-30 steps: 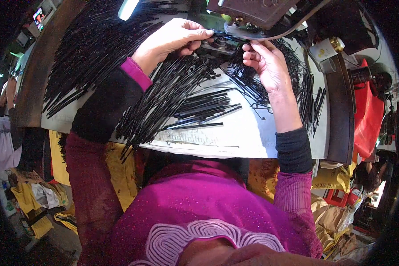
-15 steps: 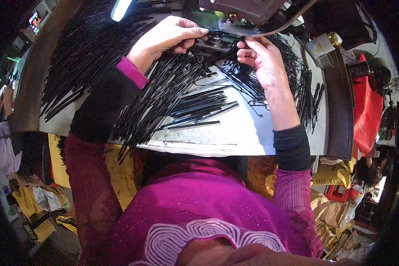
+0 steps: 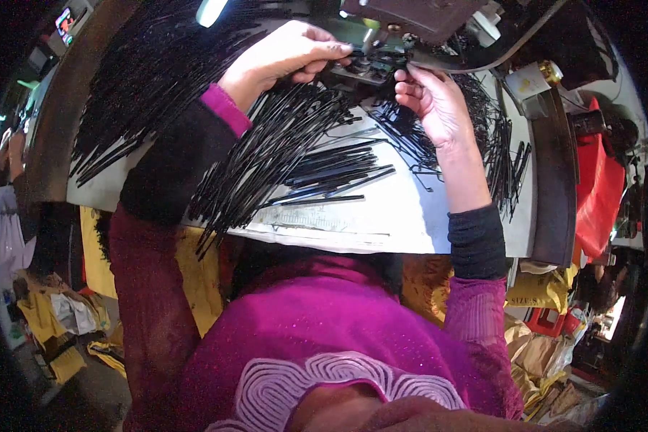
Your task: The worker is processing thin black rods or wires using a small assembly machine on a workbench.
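At the far middle of the table, my left hand is closed in a pinch on the end of a thin black strip. My right hand pinches at the other side, thumb and forefinger together, the other fingers curled. Between them the strip crosses the small metal foot and plate of a dark machine head, which looks like a sewing machine. Shadow hides most of the strip. Nearer to me lies a fanned bundle of black strips, with a smaller bunch beside it on the white tabletop.
A large heap of black strips covers the far left. More finished-looking strips lie at the right. A can stands at the back right, above a red bag. Yellow sacks sit below the table's right side.
The whole view has shifted slightly, so table and machine appear further right. Both hands stay by the machine foot; my right fingers have altered their pose a little.
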`<move>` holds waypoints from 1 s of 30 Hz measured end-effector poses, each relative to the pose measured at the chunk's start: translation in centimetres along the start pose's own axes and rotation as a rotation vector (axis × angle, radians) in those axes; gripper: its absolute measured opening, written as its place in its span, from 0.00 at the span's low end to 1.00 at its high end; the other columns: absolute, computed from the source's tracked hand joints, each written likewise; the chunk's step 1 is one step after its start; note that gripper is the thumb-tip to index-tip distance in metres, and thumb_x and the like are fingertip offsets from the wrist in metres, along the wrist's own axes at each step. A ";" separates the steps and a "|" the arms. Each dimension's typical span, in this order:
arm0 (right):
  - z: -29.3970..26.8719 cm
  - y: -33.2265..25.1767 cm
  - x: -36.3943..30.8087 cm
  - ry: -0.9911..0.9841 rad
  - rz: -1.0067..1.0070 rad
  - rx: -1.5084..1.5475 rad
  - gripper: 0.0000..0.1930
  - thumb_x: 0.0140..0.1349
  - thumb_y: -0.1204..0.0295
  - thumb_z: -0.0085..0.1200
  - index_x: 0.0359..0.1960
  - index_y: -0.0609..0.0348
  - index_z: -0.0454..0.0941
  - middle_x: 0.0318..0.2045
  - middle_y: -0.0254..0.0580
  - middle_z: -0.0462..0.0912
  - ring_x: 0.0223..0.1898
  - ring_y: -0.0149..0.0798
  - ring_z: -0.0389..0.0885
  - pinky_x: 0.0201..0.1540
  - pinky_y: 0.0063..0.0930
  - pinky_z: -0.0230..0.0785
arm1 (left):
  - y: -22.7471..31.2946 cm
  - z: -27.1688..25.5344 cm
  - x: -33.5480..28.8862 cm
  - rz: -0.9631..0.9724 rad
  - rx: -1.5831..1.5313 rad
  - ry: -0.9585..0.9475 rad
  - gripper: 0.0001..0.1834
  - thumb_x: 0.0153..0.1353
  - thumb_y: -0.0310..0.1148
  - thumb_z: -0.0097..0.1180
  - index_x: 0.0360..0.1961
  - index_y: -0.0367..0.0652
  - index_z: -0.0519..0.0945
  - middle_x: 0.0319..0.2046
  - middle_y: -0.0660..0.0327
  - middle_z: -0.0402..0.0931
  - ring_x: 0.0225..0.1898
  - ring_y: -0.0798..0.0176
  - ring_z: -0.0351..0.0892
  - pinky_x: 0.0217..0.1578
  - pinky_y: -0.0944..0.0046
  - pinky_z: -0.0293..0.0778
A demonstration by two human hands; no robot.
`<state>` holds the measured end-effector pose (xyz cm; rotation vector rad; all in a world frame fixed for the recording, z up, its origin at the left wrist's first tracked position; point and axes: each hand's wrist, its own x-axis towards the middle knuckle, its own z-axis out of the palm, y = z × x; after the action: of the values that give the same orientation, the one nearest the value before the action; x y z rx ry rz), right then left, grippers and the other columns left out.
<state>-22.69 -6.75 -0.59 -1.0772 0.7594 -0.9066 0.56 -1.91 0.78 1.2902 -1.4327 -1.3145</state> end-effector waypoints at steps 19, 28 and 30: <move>2.4 -0.2 -3.2 -0.170 -0.306 -1.033 0.13 0.52 0.70 0.55 0.38 0.63 0.77 0.26 0.41 0.81 0.25 0.29 0.77 0.32 0.22 0.68 | 0.2 -1.6 -2.6 -0.062 0.312 -0.038 0.21 0.52 0.48 0.59 0.35 0.39 0.78 0.15 0.71 0.67 0.13 0.81 0.61 0.12 0.79 0.53; 3.1 -0.7 -3.9 -0.378 0.233 -0.738 0.15 0.53 0.74 0.52 0.43 0.62 0.74 0.24 0.34 0.79 0.23 0.21 0.73 0.26 0.14 0.65 | -1.3 -2.4 -1.9 0.061 0.700 0.001 0.16 0.50 0.40 0.55 0.29 0.34 0.77 0.21 0.60 0.75 0.20 0.70 0.71 0.25 0.69 0.69; 3.5 -0.4 -4.0 -0.374 0.236 -0.691 0.15 0.52 0.73 0.52 0.43 0.62 0.73 0.24 0.33 0.79 0.21 0.21 0.72 0.24 0.14 0.65 | -1.3 -2.3 -1.8 0.057 0.640 -0.003 0.15 0.51 0.39 0.55 0.28 0.35 0.77 0.21 0.62 0.75 0.20 0.72 0.70 0.23 0.71 0.67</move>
<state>-21.53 -1.82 1.13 -1.6600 0.8809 -0.2111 3.32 -0.46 0.00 1.6245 -1.9663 -0.8362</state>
